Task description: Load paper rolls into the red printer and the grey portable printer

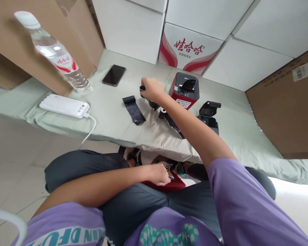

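Fingers of the left hand point(159, 174) curl down against a red thing point(169, 184) on the lap, nearest the person; whether they pinch it or only rest on it cannot be told, since the knuckles hide the tips. A steady hold there would keep that piece from sliding off the thighs.

Farther out, the right hand point(151, 89) reaches across the cloth-covered table point(113, 119) and is closed around a small black spool point(142, 89), its end showing at the hand's left edge. Black ribbon point(133, 109) lies flat on the cloth just left of and below this hand. A second small roll point(162, 112) sits just under the wrist. A light, even grip on the spool looks wise, so the ribbon does not crease or unwind loosely.

Just right of the hand stands the red label printer point(185, 89) with its top open, and its black lid point(209, 108) lies farther right.

Beyond, to the left, a phone point(114, 75).
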A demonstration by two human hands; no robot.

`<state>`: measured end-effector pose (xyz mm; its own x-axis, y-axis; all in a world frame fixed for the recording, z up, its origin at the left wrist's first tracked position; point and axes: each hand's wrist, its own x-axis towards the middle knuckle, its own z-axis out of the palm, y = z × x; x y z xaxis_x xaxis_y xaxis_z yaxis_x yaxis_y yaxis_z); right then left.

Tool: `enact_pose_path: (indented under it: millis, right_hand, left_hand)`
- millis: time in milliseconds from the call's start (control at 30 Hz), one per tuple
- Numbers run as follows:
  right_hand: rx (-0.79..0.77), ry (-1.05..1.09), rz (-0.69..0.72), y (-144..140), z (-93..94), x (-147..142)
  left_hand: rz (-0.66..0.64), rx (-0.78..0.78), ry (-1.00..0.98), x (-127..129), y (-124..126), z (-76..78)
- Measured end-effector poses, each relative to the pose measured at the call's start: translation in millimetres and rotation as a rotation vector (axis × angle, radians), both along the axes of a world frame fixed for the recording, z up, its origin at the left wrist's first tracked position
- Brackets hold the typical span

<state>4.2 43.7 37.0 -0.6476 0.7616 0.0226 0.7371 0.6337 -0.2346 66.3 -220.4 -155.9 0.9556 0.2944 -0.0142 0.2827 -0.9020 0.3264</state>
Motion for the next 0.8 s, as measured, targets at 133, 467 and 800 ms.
enact_pose_path:
  millis: [133, 467, 800]
  right_hand:
    - [-0.054, -0.051, 0.017, 10, -9.5, 0]
    - [-0.009, 0.241, -0.052, 74, 11.2, 51]
    - [-0.17, 0.23, -0.059, 106, -30.5, 25]
  left_hand:
    - [0.022, 0.013, -0.023, -8, -6, 1.2]
    - [-0.029, 0.015, -0.062, 2, -23, 8.6]
    - [-0.075, 0.015, 0.028, 6, -13, 10.5]
